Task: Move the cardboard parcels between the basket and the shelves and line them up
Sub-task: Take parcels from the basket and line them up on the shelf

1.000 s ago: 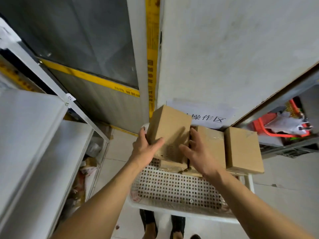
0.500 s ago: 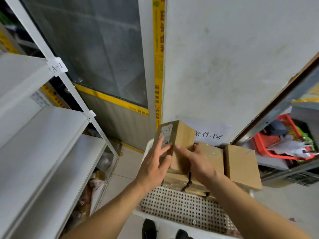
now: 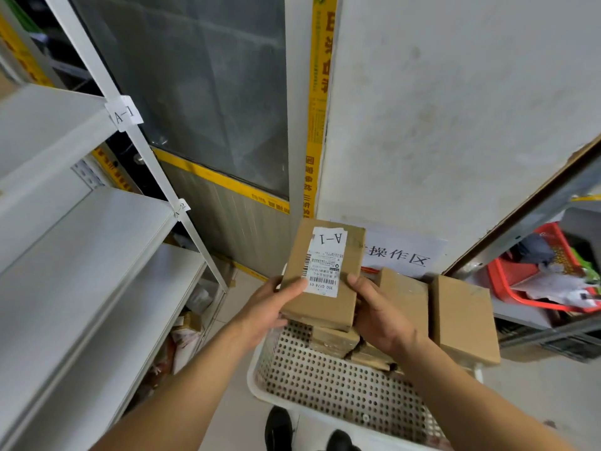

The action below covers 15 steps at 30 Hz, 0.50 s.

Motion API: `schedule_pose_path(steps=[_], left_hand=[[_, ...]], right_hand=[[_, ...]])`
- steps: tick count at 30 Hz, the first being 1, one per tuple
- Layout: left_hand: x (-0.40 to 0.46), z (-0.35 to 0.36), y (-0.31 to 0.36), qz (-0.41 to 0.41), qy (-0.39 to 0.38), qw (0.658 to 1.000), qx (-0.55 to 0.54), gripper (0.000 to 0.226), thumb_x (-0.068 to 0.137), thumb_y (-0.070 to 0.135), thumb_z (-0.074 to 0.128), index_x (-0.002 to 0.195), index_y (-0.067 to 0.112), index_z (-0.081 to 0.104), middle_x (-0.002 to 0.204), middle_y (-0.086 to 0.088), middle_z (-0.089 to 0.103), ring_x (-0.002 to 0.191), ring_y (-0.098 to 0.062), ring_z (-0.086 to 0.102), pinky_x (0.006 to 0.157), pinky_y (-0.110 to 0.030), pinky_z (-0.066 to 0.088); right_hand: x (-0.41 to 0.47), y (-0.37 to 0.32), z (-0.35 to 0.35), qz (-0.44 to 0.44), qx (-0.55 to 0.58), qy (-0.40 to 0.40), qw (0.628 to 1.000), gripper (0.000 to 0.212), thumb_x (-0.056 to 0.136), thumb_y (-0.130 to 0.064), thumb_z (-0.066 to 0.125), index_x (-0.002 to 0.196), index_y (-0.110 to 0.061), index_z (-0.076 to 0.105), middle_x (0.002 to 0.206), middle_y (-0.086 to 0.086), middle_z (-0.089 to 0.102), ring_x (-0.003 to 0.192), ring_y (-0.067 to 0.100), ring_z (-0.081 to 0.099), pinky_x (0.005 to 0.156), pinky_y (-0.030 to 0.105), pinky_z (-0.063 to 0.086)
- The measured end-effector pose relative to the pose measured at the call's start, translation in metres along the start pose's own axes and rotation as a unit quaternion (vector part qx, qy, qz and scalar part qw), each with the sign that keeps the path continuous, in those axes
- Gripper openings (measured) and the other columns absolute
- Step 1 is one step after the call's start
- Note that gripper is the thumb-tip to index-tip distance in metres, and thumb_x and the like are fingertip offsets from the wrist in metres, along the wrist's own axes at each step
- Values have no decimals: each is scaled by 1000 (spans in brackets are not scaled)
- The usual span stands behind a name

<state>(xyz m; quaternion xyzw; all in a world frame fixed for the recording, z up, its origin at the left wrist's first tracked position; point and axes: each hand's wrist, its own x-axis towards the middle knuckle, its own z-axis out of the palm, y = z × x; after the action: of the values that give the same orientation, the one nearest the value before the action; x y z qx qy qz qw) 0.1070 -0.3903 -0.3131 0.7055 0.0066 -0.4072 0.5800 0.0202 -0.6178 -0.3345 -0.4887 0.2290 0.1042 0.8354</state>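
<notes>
Both hands hold a flat cardboard parcel [image 3: 325,297] above the white perforated basket [image 3: 331,392]. Its white label reading "A-1" faces me. My left hand [image 3: 273,304] grips its lower left edge, thumb on top. My right hand [image 3: 374,314] grips its lower right edge. Two more parcels [image 3: 406,301] [image 3: 461,320] stand upright in the basket at the right, and other parcels [image 3: 338,343] lie lower down, partly hidden by my hands. White metal shelves [image 3: 81,242] stand at the left, tagged "A-1" [image 3: 124,112] and "A-2" [image 3: 182,208].
A wall with a paper sign [image 3: 400,252] rises behind the basket. A red basket [image 3: 533,281] with clutter sits on a rack at the right. Bags and small boxes [image 3: 188,330] lie under the lowest shelf. My shoes [image 3: 279,428] show below the basket.
The parcel came up out of the basket and was turned so its labelled face points at me. Both hands shifted to its lower edges. My view tilted up toward the shelves.
</notes>
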Motion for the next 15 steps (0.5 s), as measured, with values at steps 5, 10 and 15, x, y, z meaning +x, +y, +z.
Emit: schedule_pose_path(steps=[5, 10, 15], left_hand=[[12, -33, 8, 24, -4, 1000, -6, 79, 70, 53, 89, 139, 31, 59, 121, 8, 76, 118, -18, 68, 98, -41, 57], [19, -75, 34, 22, -79, 978, 193, 66, 65, 53, 93, 125, 36, 70, 116, 13, 77, 117, -13, 68, 100, -33, 51], [5, -94, 69, 15, -188, 955, 228, 46, 84, 18, 84, 127, 26, 69, 118, -1, 78, 110, -18, 74, 94, -28, 57]], right_hand=[[3, -17, 3, -37, -107, 64, 992, 123, 69, -63, 90, 165, -22, 25, 158, 2, 51, 142, 26, 52, 124, 56, 33], [13, -73, 21, -125, -387, 39, 913, 107, 69, -76, 82, 160, -44, 35, 164, -17, 36, 150, 10, 34, 123, 39, 29], [38, -86, 67, 37, -540, -145, 828, 96, 69, -71, 86, 152, -43, 48, 148, -17, 56, 137, 9, 52, 119, 36, 39]])
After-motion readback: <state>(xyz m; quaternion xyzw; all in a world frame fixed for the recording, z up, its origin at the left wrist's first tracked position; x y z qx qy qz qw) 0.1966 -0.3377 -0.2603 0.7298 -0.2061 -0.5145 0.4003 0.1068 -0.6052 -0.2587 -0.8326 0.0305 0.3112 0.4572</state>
